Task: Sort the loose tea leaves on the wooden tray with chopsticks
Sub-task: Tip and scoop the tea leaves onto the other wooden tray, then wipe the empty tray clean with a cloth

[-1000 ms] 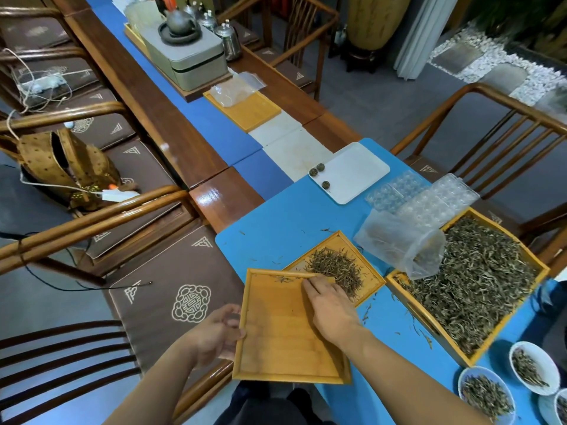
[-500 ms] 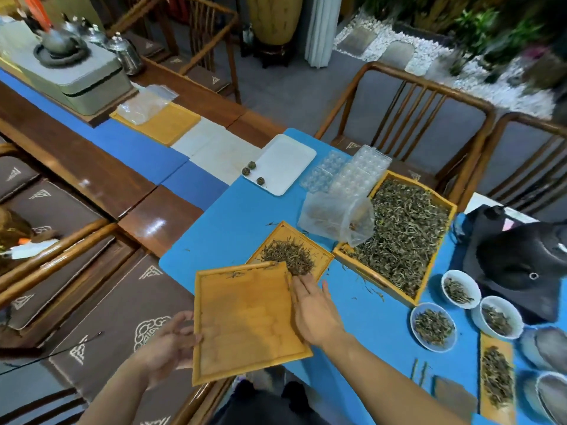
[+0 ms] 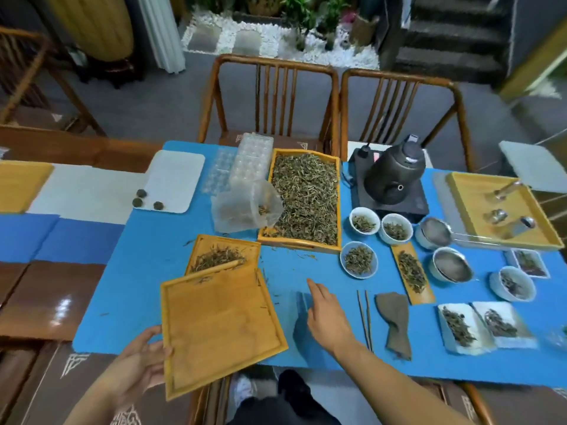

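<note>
**Head view: tray steadied, chopsticks not yet picked up**

Head camera, lower left of frame: left hand (image 3: 138, 360) holds the near-left edge of the empty wooden tray (image 3: 214, 326), fingers against its rim, tray tilted and hanging off the blue mat (image 3: 147, 271). Likely steadied as a clear sorting surface.

Just above it, partly under its far edge: small wooden tray (image 3: 227, 250) with a thin pile of loose tea leaves (image 3: 219, 257). Probably the batch to sort.

Centre top: large wooden tray (image 3: 306, 197) heaped with bulk leaf, a clear plastic bag (image 3: 245, 210) slumped at its left.

Lower centre: right hand (image 3: 325, 314) holds nothing, fingers straight, index pointing up-frame, hovering over the mat.

Just right of it: chopsticks (image 3: 365, 320) lie side by side, untouched; judged the next thing to grasp.

Right: white bowls (image 3: 359, 260) of leaf, perhaps graded portions.
</note>
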